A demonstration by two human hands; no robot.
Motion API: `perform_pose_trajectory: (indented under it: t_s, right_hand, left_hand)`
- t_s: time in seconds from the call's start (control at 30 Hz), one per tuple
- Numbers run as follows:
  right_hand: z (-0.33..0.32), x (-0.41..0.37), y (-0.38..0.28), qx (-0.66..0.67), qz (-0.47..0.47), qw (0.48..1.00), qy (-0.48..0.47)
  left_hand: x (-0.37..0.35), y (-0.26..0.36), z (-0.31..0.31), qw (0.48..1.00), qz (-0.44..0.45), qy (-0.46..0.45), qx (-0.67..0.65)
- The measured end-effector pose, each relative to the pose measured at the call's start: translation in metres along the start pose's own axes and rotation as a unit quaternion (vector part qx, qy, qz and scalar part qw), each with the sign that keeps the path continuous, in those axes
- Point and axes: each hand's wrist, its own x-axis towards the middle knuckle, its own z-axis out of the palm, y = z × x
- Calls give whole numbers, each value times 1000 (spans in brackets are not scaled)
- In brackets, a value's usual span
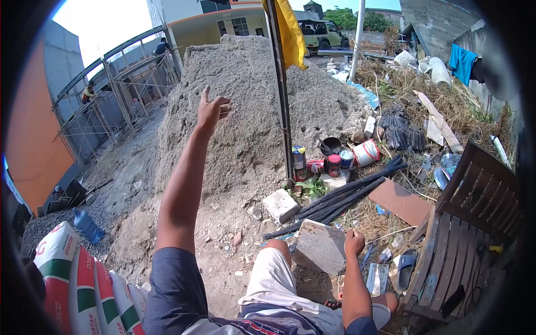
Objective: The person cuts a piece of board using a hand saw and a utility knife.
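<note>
My left hand (212,110) is raised at the end of a stretched arm, in front of the big heap of grey sand (245,123) in this view. Its index finger points up and the other fingers are apart, with nothing in them. My right hand (354,243) is closed in a fist beside the right edge of a pale concrete block (319,245). What the fist holds, if anything, is hidden. Below, my knee in light shorts (273,279) is bent beside the block. A second whitish block (281,205) lies on the ground further forward.
Black pipes (346,192) lie beyond the block, near several paint cans (365,153). A dark pole (282,100) bears a yellow cloth (293,39). At right stands a wooden bench (446,251); at lower left, mortar sacks (84,273) and a blue water jug (87,226). People work at scaffolding (120,92).
</note>
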Motion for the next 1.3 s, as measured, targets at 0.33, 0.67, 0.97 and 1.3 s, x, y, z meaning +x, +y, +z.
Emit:
perform_pose_trajectory:
  t_s: [0.33, 0.67, 0.97, 1.3]
  right_hand:
    - [9, 5, 13, 18, 42, 999, -24]
    - [-10, 6, 22, 20, 43, 998, -29]
    - [-5, -1, 23, 10, 54, 998, -9]
    - [-22, -9, 4, 42, 45, 998, -32]
  left_hand:
    - [30, 148, -128, 947, -46, 87, 305]
    - [14, 179, -97, 918, 92, -11, 387]
    - [26, 165, -81, 911, 76, -39, 404]
    - [78, 125, -104, 897, 94, -34, 430]
